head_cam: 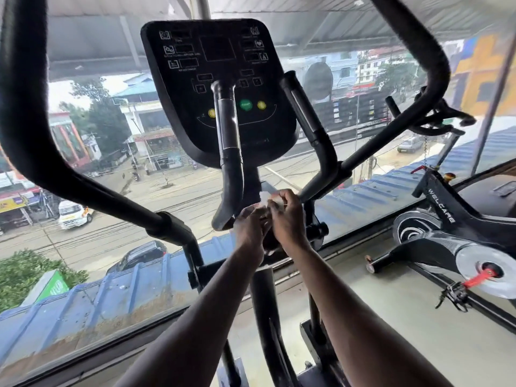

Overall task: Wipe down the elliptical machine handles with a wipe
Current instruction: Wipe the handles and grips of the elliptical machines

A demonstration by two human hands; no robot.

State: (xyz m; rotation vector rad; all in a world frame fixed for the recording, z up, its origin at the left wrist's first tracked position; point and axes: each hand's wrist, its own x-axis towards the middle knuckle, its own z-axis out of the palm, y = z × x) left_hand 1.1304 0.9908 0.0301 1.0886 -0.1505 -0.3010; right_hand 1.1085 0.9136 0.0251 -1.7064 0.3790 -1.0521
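Note:
I stand at a black elliptical machine. Its long moving handles curve up on the left (33, 129) and on the right (430, 65). Two short fixed grips rise in front of the console, a left one (229, 141) and a right one (310, 118). Both my hands meet below the console, in front of the centre post. My left hand (251, 233) and my right hand (287, 219) together pinch a small white wipe (264, 198), the right fingers at its upper edge. Neither hand touches a handle.
The black console (217, 88) with green and yellow buttons stands ahead. A large window behind it looks down on a street. A black spin bike (446, 236) with a red pedal arm stands on the floor at the right.

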